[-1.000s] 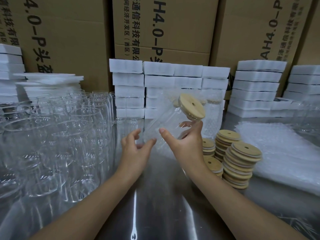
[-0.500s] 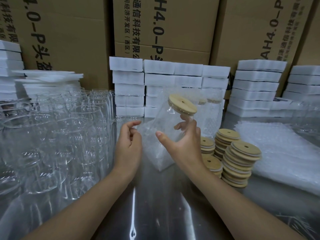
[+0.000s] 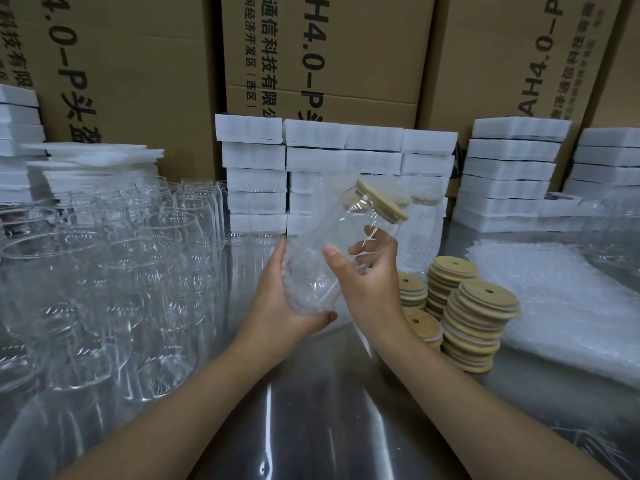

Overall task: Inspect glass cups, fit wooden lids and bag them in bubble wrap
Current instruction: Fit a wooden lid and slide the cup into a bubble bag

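A clear glass cup (image 3: 341,237) with a round wooden lid (image 3: 381,199) is held tilted above the steel table, lid end up and to the right. Its lower half sits inside a bubble wrap bag (image 3: 304,282). My left hand (image 3: 280,303) cups the bagged bottom of the cup from below and the left. My right hand (image 3: 367,271) grips the cup's body from the right, thumb across the front. Stacks of wooden lids (image 3: 474,317) stand right of my right hand. Several bare glass cups (image 3: 114,271) crowd the table's left side.
A pile of bubble wrap bags (image 3: 561,299) lies at the right. White foam blocks (image 3: 311,168) are stacked along the back against large cardboard boxes (image 3: 322,57). Bagged lidded cups (image 3: 424,230) stand behind my hands. Bare steel table (image 3: 322,410) lies between my forearms.
My left hand has moved from beside the bag to under the cup's bottom and now cups it. The cup has slid deeper into the bubble wrap bag.
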